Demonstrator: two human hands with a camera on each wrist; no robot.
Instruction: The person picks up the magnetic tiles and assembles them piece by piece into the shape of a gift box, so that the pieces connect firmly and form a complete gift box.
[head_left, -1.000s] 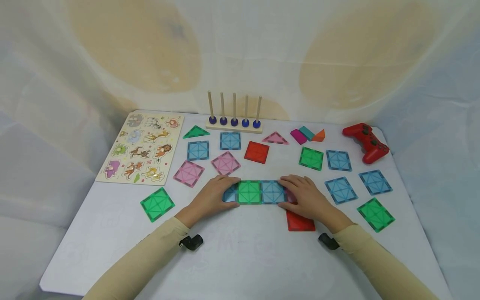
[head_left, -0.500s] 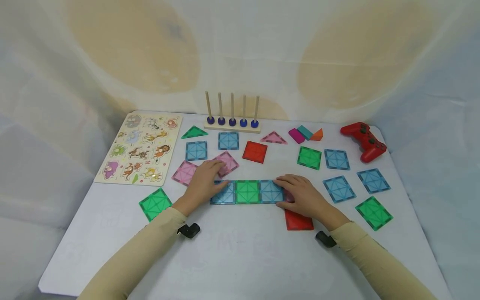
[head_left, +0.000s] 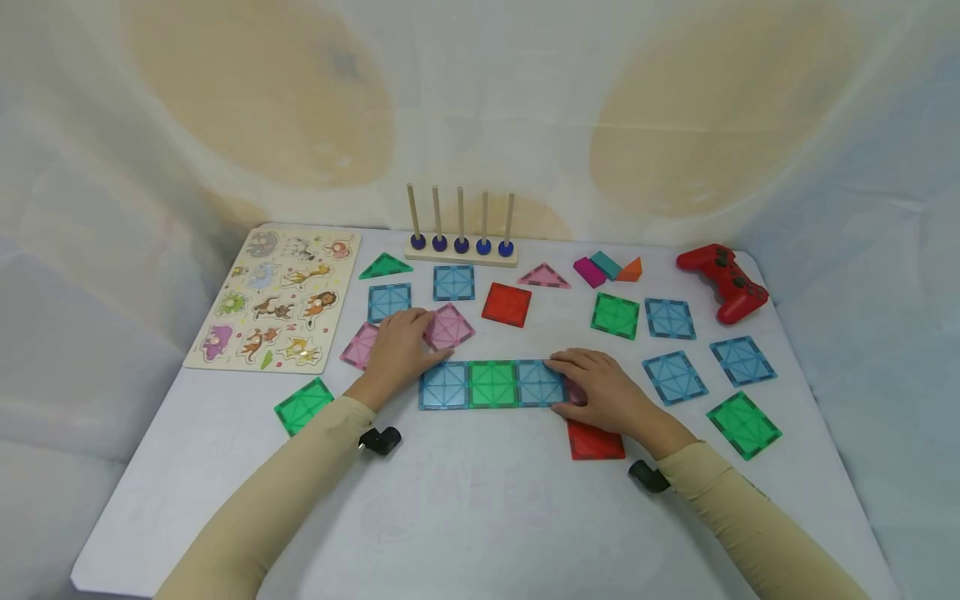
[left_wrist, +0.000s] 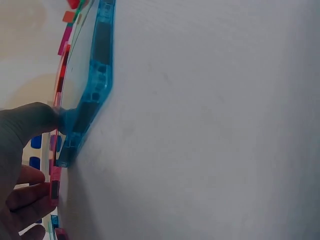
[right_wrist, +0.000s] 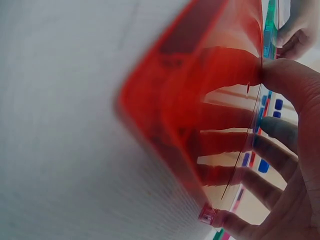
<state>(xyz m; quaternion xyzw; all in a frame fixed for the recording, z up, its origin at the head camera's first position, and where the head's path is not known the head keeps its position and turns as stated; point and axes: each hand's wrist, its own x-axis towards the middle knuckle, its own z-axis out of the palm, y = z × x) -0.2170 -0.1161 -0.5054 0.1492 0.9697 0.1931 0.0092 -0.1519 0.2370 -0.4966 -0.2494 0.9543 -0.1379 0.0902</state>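
A row of flat magnetic tiles runs between the hands in the head view: a blue tile [head_left: 444, 387], a green tile [head_left: 492, 385], another blue tile [head_left: 536, 383] and a pink tile [head_left: 576, 392] mostly under the right palm. My left hand [head_left: 397, 346] reaches over the row's left end, fingers at a loose pink tile [head_left: 450, 327], thumb near the left blue tile's upper corner. My right hand [head_left: 607, 396] grips the row's right end, thumb at the near edge and fingers along the far edge. Close below it lies a red tile [head_left: 596, 442], large in the right wrist view.
Loose tiles lie around, including a red square [head_left: 507, 305] and a green square [head_left: 744, 425]. At the back stand a peg stand [head_left: 461, 254] with blue beads and a red game controller [head_left: 723, 283]. An animal puzzle board [head_left: 273, 300] lies at left.
My left hand has let go of the left blue tile and moved left and away to the loose pink tiles, uncovering the blue tile. The right hand keeps its place on the row.
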